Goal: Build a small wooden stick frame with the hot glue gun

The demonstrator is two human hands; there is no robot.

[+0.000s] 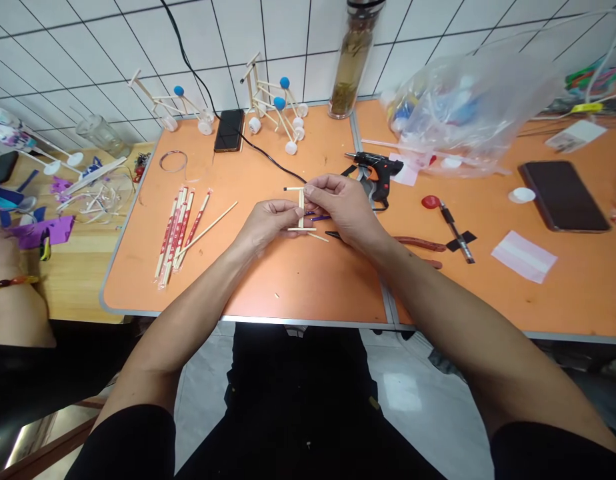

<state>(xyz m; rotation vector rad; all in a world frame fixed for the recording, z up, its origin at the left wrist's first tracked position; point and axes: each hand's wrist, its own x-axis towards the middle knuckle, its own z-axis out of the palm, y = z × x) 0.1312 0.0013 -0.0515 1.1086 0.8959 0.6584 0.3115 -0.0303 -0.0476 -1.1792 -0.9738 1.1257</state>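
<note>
Above the orange table [308,293], both of my hands pinch a small frame of wooden sticks [301,208]. Two upright pieces stand side by side between short crossbars at top and bottom, and the top bar has a dark tip. My left hand [268,223] is closed on the frame's lower left. Closed on its upper right is my right hand [341,200]. Purple-handled scissors or a similar tool [318,217] show partly behind the fingers. Pliers with red-brown handles [419,243] lie under my right wrist. A thin stick offcut [318,237] rests just below the frame.
Wrapped chopsticks [175,233] and a loose stick [208,230] lie left. Stick models with blue balls [279,104] stand by the wall. A black glue gun [378,175], a tall tea bottle [352,60] and phones [563,195] sit around. Another person's hand [3,253] is far left.
</note>
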